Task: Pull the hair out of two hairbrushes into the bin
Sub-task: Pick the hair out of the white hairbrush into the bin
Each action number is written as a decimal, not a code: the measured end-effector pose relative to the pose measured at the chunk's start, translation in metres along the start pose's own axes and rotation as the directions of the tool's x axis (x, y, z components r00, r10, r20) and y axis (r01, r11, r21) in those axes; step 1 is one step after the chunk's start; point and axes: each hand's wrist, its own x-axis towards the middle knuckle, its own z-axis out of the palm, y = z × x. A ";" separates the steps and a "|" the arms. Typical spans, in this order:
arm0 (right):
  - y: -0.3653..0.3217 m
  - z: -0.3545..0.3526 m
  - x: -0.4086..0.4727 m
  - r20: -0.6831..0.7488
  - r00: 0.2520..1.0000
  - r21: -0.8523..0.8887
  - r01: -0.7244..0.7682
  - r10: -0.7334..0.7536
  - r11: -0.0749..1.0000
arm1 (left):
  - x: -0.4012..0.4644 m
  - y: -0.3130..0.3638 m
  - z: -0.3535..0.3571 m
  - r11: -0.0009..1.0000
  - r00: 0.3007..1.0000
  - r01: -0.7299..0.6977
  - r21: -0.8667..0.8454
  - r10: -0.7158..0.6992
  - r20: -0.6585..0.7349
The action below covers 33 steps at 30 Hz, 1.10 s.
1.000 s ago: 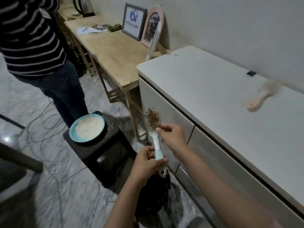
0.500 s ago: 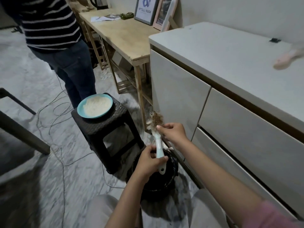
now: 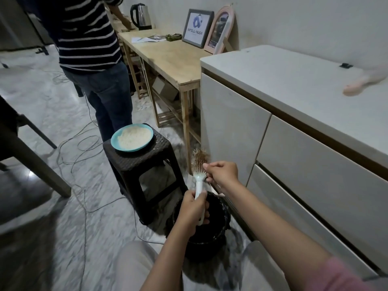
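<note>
Left hand (image 3: 194, 208) grips white hairbrush (image 3: 199, 177) handle, brush upright over black bin (image 3: 218, 225). Right hand (image 3: 222, 173) pinches brown hair (image 3: 202, 157) at bristles. Pull outward along pins, drop straight down. Cabinet front just right, stool (image 3: 142, 177) left: narrow room. 2nd hairbrush (image 3: 363, 82) on tabletop (image 3: 294, 76).

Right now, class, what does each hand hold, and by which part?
The left hand grips the white hairbrush by its handle, above the black bin. The right hand pinches the hair at the bristles.
</note>
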 end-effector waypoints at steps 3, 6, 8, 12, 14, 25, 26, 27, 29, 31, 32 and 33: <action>0.000 0.001 -0.001 0.049 0.997 0.149 -0.063 0.056 0.987 | 0.003 -0.001 0.000 0.997 0.997 -0.053 -0.053 0.050 -0.062; 0.000 0.003 -0.003 0.104 0.988 0.256 -0.139 0.116 0.957 | 0.004 0.001 0.000 0.991 0.994 -0.058 -0.118 0.046 -0.101; -0.001 0.005 -0.004 0.127 0.982 0.286 -0.169 0.138 0.943 | 0.006 0.002 0.002 0.987 0.992 -0.050 -0.154 0.031 -0.122; 0.002 0.005 -0.007 0.153 0.979 0.310 -0.177 0.135 0.934 | 0.009 0.005 0.005 0.974 0.987 -0.024 -0.226 -0.013 -0.160; 0.004 0.003 -0.009 0.156 0.979 0.310 -0.172 0.129 0.935 | 0.009 0.006 0.007 0.968 0.986 -0.023 -0.248 -0.019 -0.165; 0.010 -0.008 -0.018 0.103 0.985 0.383 -0.170 0.141 0.908 | 0.012 0.009 0.017 0.953 0.989 0.028 -0.302 -0.070 -0.129; 0.010 -0.008 -0.020 0.091 0.986 0.388 -0.165 0.141 0.907 | 0.013 0.009 0.019 0.949 0.988 0.038 -0.313 -0.082 -0.129; 0.010 -0.009 -0.022 0.081 0.987 0.391 -0.160 0.139 0.906 | 0.014 0.011 0.019 0.942 0.986 0.047 -0.332 -0.098 -0.137; 0.012 -0.013 -0.028 0.082 0.988 0.384 -0.150 0.128 0.911 | 0.023 0.012 0.012 0.909 0.969 0.048 -0.414 -0.143 -0.203; 0.016 -0.021 -0.038 0.087 0.991 0.372 -0.130 0.105 0.919 | 0.037 0.015 -0.010 0.861 0.930 0.019 -0.509 -0.203 -0.308; 0.017 -0.028 -0.042 0.078 0.993 0.371 -0.114 0.092 0.922 | 0.043 0.015 -0.024 0.852 0.911 0.006 -0.524 -0.220 -0.348; 0.018 -0.037 -0.045 0.063 0.995 0.370 -0.095 0.077 0.924 | 0.047 0.015 -0.039 0.863 0.898 0.006 -0.505 -0.227 -0.377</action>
